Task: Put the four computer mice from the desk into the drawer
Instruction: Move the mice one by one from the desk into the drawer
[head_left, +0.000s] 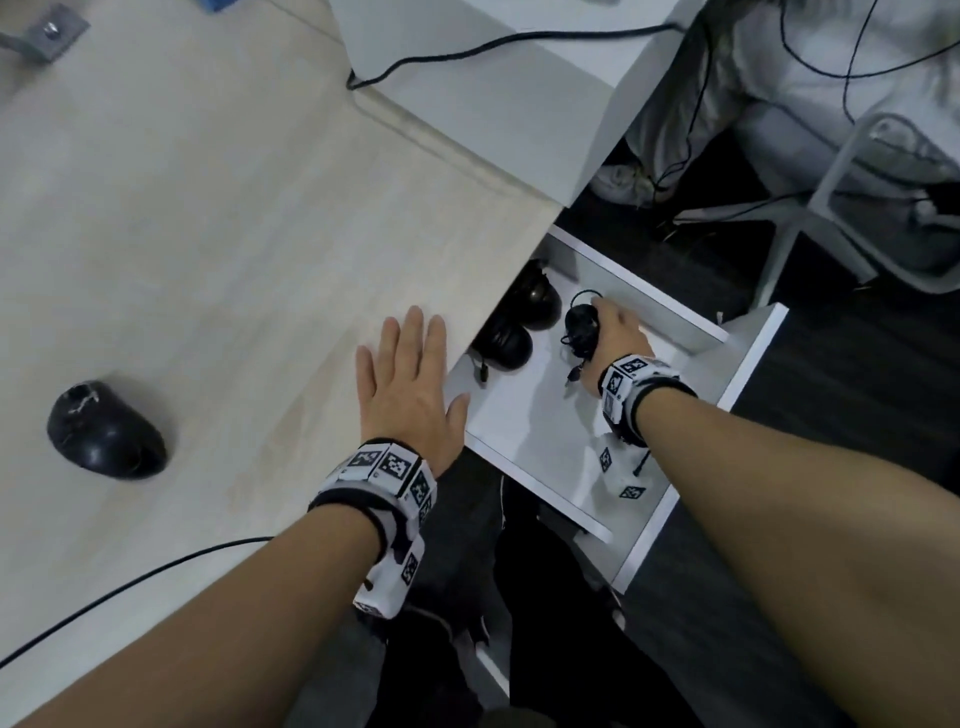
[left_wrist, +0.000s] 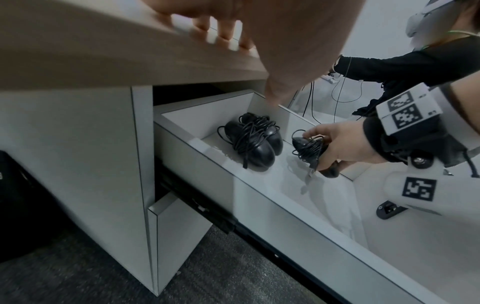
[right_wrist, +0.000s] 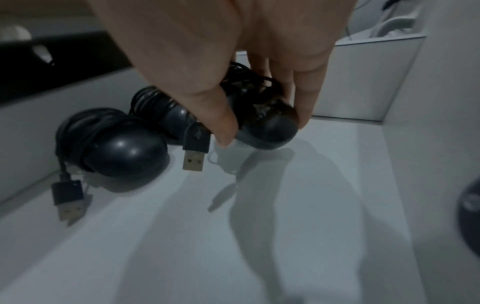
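Two black mice with cables wound round them lie side by side at the back left of the open white drawer (head_left: 691, 332): the nearer mouse (head_left: 506, 343) (right_wrist: 124, 152) and the farther mouse (head_left: 537, 301) (right_wrist: 168, 117). My right hand (head_left: 615, 332) (right_wrist: 259, 129) pinches a third black mouse (head_left: 582, 325) (left_wrist: 307, 147) (right_wrist: 267, 127) just above the drawer floor, its USB plug (right_wrist: 193, 156) dangling. A fourth black mouse (head_left: 106, 431) sits on the desk (head_left: 208, 234) at the left. My left hand (head_left: 410, 384) lies flat and open on the desk edge.
A black cable (head_left: 130, 577) crosses the desk's near edge. A grey box (head_left: 493, 104) with a cable stands at the back of the desk. A chair leg (head_left: 810, 223) and someone's legs (head_left: 691, 104) are beyond the drawer. A lower drawer (left_wrist: 176, 232) is ajar.
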